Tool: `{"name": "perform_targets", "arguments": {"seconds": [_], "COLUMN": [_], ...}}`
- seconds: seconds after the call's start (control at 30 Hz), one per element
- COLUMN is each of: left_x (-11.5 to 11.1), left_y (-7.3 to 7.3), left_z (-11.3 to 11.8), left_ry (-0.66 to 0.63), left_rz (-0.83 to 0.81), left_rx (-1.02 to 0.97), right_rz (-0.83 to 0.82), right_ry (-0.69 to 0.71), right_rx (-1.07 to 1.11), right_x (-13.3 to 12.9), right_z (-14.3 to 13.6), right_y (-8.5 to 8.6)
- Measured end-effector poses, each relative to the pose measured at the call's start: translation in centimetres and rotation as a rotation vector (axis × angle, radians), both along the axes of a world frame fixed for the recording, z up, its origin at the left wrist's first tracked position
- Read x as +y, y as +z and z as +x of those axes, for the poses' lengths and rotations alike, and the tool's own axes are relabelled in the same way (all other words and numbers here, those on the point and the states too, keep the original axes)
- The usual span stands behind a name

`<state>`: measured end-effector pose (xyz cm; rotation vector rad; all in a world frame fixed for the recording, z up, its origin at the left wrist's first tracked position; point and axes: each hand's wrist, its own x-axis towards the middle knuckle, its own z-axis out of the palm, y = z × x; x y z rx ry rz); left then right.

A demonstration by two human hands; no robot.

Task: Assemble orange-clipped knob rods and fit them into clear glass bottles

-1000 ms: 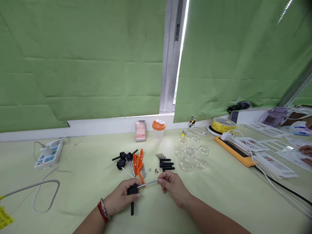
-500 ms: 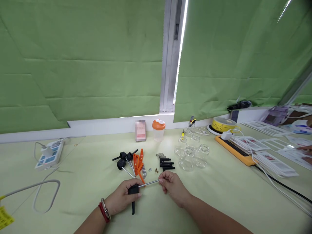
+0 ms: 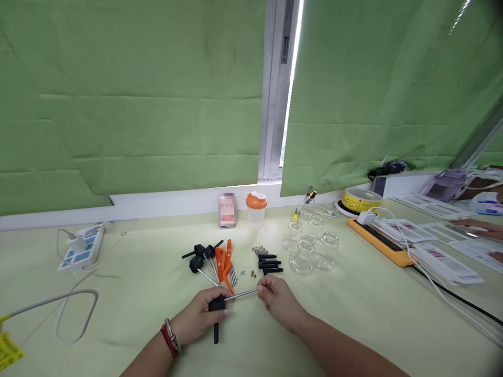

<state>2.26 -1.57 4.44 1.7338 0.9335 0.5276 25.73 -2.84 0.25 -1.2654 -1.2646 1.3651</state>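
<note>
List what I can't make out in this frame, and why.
All in the head view:
- Far end of the metal rod: hidden by the right hand.
- Part of the black handle piece: covered by the left hand.
- Shape of the tiny silver pieces: too small.
- Print on the pink item: pixelated.
- Rest of the yellow tag: cut off by the left edge.

A black, blocky part [image 3: 217, 303], partly covered, is held with its thin black handle [image 3: 216, 333] toward the viewer; a slender, straight silver-metal rod [image 3: 241, 294] extends rightward from it, far tip hidden.
</note>
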Motion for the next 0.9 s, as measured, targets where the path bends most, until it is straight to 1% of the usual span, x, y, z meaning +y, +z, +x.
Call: {"name": "perform_targets", "arguments": {"seconds": [0.17, 0.37, 0.47, 0.57, 0.73, 0.9], "left_x": [0.1, 0.4, 0.4, 0.5, 0.4, 0.5], "left_y": [-0.1, -0.6, -0.5, -0.2, 0.3, 0.3], "left_z": [0.2, 0.2, 0.3, 0.6, 1.0, 0.9], "left_ry": [0.018, 0.160, 0.171, 0.149, 0.166, 0.148], "left_rz": [0.004, -0.034, -0.050, -0.030, -0.022, -0.016], "left_rx": [-0.009, -0.042, -0.026, -0.042, -0.053, -0.034], "right_rz": [0.029, 0.072, 0.087, 0.079, -0.003, -0.005], "right_ry": [0.017, 0.055, 0.057, 0.038, 0.050, 0.035], "right_rx": [-0.121, -0.183, -0.190, -0.141, 0.041, 0.059], "right_x": [0.2, 0.3, 0.6, 0.9, 1.1, 1.2], "right_z": [0.2, 0.4, 0.4, 0.4, 0.5, 0.6], "right_y": [-0.1, 0.3, 0.5, 0.5, 0.4, 0.5]}}
